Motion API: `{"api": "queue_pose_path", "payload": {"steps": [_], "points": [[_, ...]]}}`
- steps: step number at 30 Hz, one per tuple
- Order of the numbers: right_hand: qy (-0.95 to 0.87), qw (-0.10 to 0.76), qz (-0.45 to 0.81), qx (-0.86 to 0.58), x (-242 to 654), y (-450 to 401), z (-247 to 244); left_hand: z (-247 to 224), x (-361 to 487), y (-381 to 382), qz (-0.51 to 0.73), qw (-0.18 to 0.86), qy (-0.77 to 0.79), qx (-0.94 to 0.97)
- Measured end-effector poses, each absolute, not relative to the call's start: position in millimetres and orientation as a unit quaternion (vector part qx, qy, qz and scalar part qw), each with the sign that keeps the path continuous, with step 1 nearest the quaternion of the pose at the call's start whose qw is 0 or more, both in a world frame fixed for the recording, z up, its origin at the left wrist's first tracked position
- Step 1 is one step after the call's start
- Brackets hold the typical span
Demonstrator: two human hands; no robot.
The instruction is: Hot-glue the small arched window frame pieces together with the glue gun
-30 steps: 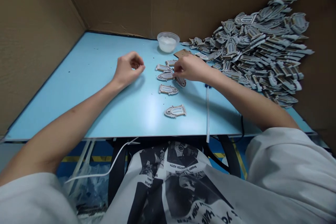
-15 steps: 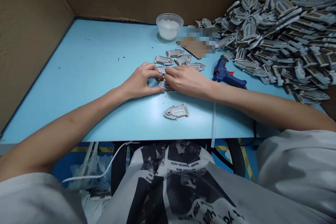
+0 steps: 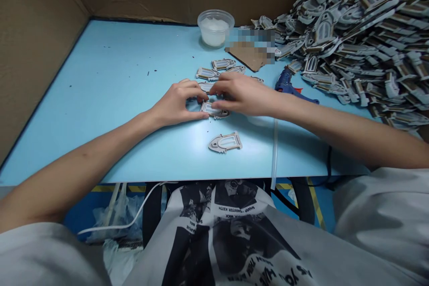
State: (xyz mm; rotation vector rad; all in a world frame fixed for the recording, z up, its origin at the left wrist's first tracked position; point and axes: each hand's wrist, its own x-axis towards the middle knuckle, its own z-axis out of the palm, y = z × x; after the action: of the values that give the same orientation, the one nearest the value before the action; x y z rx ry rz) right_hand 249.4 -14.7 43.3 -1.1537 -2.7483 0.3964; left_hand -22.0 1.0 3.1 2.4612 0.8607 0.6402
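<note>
My left hand (image 3: 176,103) steadies the square end of a small arched window-frame piece (image 3: 217,111) lying on the table, thumb at its near edge and fingertips at its far edge. Over the same piece is my right hand (image 3: 239,94), slightly blurred, thumb and fingers apart; its thumb is over or touching the piece's top, which I cannot tell. Another arched piece (image 3: 226,142) lies flat nearer to me. Beyond my hands are several similar pieces (image 3: 208,73), some partly covered by my right hand.
A blue glue gun (image 3: 284,81) lies right, partly behind my forearm, with a clear glue stick (image 3: 275,154) near the table edge. At the back stand a plastic tub (image 3: 215,31) of white material and a brown cardboard scrap (image 3: 250,56). A large heap of arched pieces (image 3: 365,40) fills the right.
My right hand has lifted and shifted a little right and away, its fingers spreading and uncovering more of the piece. My left hand stays at the piece. The view has shifted slightly.
</note>
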Motion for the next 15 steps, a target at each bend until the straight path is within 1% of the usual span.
{"api": "queue_pose_path", "payload": {"steps": [4, 8, 10, 15], "points": [[-0.912, 0.054, 0.111, -0.391, 227, -25, 25, 4, -21, 0, 0.249, 0.226, 0.303, 0.892], [-0.932, -0.005, -0.001, -0.361, 218, -35, 31, 6, -18, 0, 0.233, 0.234, 0.302, 0.895], [-0.935, -0.032, -0.032, -0.352, 217, -40, 39, 6, -17, 0, 0.230, 0.235, 0.298, 0.896], [-0.929, -0.060, -0.014, -0.364, 224, -40, 45, 4, -18, 1, 0.238, 0.244, 0.275, 0.899]]}}
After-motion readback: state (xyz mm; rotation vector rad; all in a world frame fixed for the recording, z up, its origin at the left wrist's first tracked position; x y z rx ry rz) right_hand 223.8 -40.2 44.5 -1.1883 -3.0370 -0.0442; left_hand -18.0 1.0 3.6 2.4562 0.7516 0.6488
